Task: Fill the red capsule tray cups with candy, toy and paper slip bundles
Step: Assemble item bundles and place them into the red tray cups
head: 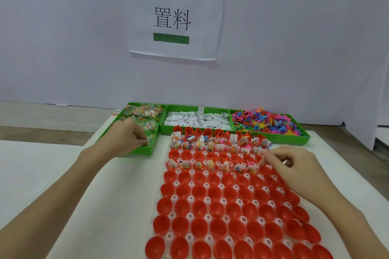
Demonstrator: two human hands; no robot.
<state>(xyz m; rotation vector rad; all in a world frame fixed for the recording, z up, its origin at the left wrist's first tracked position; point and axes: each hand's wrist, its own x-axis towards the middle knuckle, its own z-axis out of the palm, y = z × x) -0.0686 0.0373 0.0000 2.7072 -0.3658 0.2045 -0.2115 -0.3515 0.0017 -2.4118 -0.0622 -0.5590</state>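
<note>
White table [117, 185]: tray [210, 202], 3 bins [271, 136]

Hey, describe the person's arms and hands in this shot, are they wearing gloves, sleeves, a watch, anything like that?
Both are bare. The left hand and right hand have no gloves, and no ring, watch or wristband shows on either. Both forearms are uncovered right down to the bottom corners of the picture, so no sleeve comes into view. The fingernails look short and plain, though the picture is too soft to be certain.

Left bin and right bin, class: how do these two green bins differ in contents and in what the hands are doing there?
The left bin holds clear candy packets and shows bare mesh floor; the right bin is heaped with bright toys. The left hand reaches into the left bin; no hand is at the right bin. Both are green, shallow and stand against the wall.
</note>
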